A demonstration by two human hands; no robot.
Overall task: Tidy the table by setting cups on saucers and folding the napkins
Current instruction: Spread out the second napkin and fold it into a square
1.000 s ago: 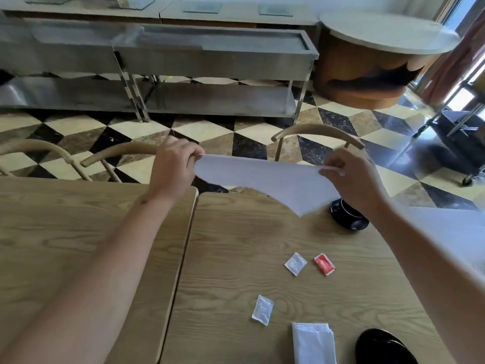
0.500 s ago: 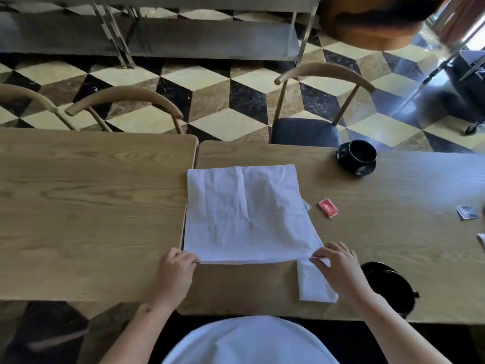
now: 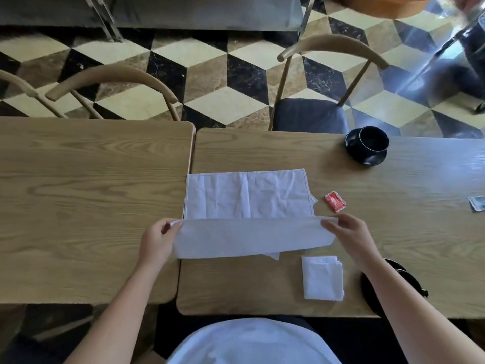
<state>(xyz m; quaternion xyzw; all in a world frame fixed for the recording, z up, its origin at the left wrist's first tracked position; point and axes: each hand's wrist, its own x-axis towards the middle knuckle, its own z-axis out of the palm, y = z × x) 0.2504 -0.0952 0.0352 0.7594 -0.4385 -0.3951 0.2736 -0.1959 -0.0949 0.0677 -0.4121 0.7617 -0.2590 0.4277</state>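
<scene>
A white cloth napkin (image 3: 248, 198) lies spread on the right wooden table (image 3: 393, 232). Its near edge is lifted and curls over toward the far side. My left hand (image 3: 157, 240) pinches the near left corner and my right hand (image 3: 349, 232) pinches the near right corner. A folded white napkin (image 3: 322, 278) lies near the front edge, to the right. A black cup (image 3: 372, 140) stands on a black saucer (image 3: 372, 160) at the far side. Under my right forearm sits another black dish (image 3: 367, 285), mostly hidden.
A red sachet (image 3: 335, 201) lies right of the napkin, a bluish sachet (image 3: 476, 203) at the far right edge. A second wooden table (image 3: 91, 206) adjoins on the left. Wooden chairs (image 3: 330, 48) stand behind the tables.
The napkin went from held in the air to spread flat on the table. Both hands have since lifted its near edge and carried it toward the far side.
</scene>
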